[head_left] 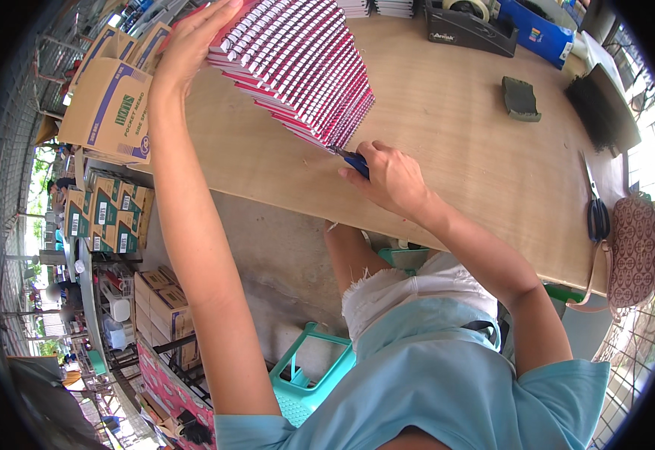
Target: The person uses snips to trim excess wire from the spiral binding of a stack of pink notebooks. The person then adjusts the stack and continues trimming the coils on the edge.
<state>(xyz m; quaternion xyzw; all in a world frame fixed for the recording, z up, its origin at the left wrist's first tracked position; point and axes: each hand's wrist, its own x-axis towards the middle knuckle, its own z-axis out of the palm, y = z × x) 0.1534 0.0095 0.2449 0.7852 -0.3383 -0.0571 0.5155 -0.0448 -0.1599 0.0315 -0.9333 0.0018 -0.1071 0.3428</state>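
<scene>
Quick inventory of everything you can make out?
Table: one, tan, upper right
Spiral notebooks: many, red with white coils, top centre
Tool: one, blue-handled, at the notebooks' lower end
Tape dispenser: one, black, table's far side
Container: one, blue, top right
Block: one, dark grey-green, table's right half
Bristled piece: one, black, far right
Scissors: one pair, dark-handled, table's right side
Bag: one, brown patterned, right edge
Cartons: several, brown, left side
Stool: one, turquoise, lower centre
Left hand: one, bare, against the notebooks
Right hand: one, bare, gripping the tool

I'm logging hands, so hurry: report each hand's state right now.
Left hand: open, laid against the stacked red spiral-bound paper notebooks.
Right hand: closed around a blue-handled metal hand tool, its tip at the notebooks.
</scene>
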